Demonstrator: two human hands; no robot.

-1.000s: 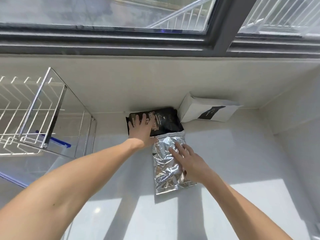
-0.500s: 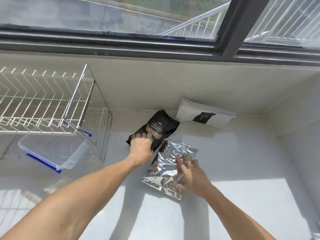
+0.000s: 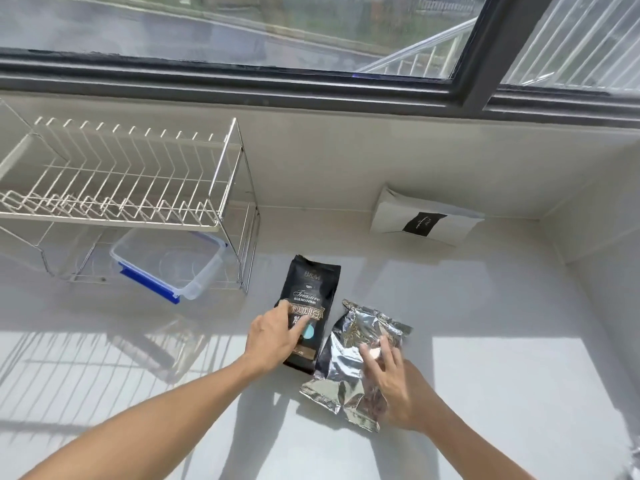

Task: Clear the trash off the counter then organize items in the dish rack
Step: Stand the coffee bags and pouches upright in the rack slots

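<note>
Head view shows a white counter (image 3: 485, 393) under a big window, and the cleaning job looks like it is only just starting. Two bags lie flat on the counter, side by side and very close. The left hand (image 3: 273, 336) is open, with its fingers stretched out flat on top of the black coffee bag (image 3: 311, 289); it presses on the bag but does not wrap around it. The right hand (image 3: 391, 379) is spread open too, and it lies on the crinkly silver bag (image 3: 346, 368) (the shiny one, which looks empty and squashed). No hand has picked anything up yet, so I think the trash is not cleared. A white bag (image 3: 422, 220) with a black label leans at the back wall, well apart from both hands. No bin shows anywhere. Over to the left stands the wire dish rack (image 3: 138, 188). Its top shelf holds nothing. A clear plastic box (image 3: 166, 261) with blue clips sits tilted on the bottom level. So the rack part looks not begun, and nearly all the work is left.
</note>
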